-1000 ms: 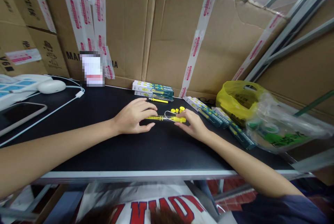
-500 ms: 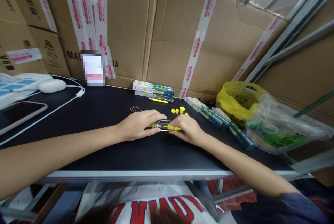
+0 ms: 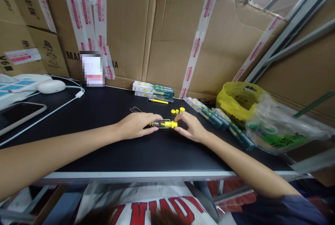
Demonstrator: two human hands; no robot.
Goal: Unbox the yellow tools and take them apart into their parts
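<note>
We see the yellow-and-clear tool [image 3: 167, 124] lying crosswise between the two grips. Its left end is pinched between the thumb and curled fingers of the left hand [image 3: 136, 125]; its yellow tip reaches the right hand [image 3: 192, 127], whose thumb and forefinger are bowed apart around it, though we cannot tell whether they press on it. A bent wire [image 3: 165, 120] runs along the tool, and small yellow caps [image 3: 182, 110] lie just beyond the right fingers. Half a second ago, we saw that hand covering more of the yellow end.
</note>
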